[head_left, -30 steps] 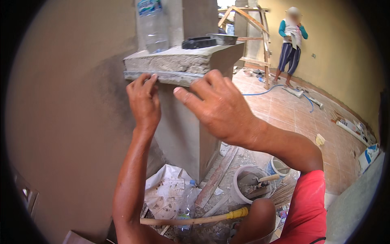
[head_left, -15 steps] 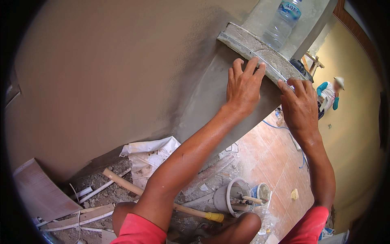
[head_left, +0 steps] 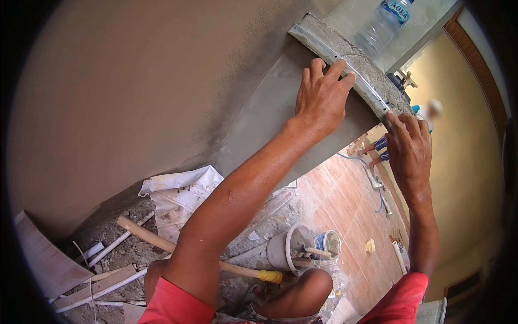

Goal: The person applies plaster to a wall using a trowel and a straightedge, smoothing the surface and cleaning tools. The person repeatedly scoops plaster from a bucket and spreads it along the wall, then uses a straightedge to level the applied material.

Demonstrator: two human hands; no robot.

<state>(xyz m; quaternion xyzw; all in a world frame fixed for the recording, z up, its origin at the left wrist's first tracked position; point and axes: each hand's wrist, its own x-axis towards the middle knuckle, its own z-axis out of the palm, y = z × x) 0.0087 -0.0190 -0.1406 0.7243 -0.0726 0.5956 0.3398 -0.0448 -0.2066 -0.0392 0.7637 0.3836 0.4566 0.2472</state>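
Toward the upper right of the frame, a rough concrete ledge (head_left: 362,61) bears a clear plastic bottle (head_left: 384,27), with a dark object (head_left: 395,82) farther along. At lower left, the floor is grey rubble (head_left: 125,258), strewn with white pipes (head_left: 120,244) and a crumpled white sheet (head_left: 181,194). A bucket (head_left: 279,249) stands at lower centre, while pinkish tiles (head_left: 350,202) right of centre carry a yellowish lump (head_left: 369,245) and a blue hose (head_left: 353,157).

From far away, I see the bottle (head_left: 384,27) on the ledge (head_left: 360,63), and the bucket (head_left: 277,252) left of the pail (head_left: 332,244).
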